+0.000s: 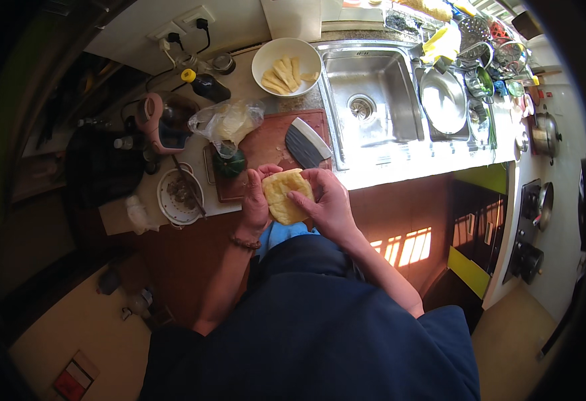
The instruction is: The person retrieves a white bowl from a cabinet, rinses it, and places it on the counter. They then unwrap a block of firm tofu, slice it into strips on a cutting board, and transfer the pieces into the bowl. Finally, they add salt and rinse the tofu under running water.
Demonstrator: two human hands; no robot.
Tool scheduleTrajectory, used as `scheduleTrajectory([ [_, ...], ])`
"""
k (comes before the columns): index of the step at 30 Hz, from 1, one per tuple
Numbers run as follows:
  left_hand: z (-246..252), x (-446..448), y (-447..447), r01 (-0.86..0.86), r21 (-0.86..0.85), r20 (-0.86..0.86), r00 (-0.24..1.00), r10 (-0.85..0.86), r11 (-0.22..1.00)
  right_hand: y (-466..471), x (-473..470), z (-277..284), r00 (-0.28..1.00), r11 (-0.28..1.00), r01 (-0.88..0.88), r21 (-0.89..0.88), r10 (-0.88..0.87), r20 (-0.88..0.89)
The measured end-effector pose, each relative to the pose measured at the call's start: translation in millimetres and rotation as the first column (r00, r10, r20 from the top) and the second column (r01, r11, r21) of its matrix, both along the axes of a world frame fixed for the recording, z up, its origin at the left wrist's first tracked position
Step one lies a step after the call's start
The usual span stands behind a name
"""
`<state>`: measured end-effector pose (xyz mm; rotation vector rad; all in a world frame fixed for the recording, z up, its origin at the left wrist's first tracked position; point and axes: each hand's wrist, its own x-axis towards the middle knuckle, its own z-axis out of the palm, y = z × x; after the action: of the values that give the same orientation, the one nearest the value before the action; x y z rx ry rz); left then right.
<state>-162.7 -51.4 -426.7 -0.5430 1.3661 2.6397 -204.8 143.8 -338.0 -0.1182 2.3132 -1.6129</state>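
Between both hands I hold a flat, yellowish piece that looks like fried tofu (289, 196), just in front of the counter's edge. My left hand (256, 203) supports its left side. On the other side my right hand (325, 203) grips the edge, its thumb pressed on the face. Behind the hands lies a reddish-brown cutting board (273, 135). A cleaver (307, 144) with a dark and bright blade rests on it; its handle cannot be made out. A dark green squash (229, 163) sits at the board's left, by a clear plastic bag (232, 120) with pale contents.
A white bowl (287, 45) holds several pale yellow strips. At left, a patterned bowl (180, 218) contains minced filling and chopsticks (190, 185). A dark bottle with a yellow cap (210, 86) stands near a pink appliance (155, 123). The steel sink (383, 120) lies right, beside crowded dishes (478, 80).
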Motion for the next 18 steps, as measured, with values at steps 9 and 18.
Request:
scheduleTrajectory([
  [9,-1,7,11,-0.154,0.199,0.042,0.988,0.148,0.968,-6,7,-9,0.986,0.996,0.077,-0.052,-0.084,-0.145],
  [18,10,9,19,-0.117,0.269,0.055,0.993,0.105,0.956,-7,7,-20,0.916,0.989,0.123,0.087,-0.080,-0.393],
])
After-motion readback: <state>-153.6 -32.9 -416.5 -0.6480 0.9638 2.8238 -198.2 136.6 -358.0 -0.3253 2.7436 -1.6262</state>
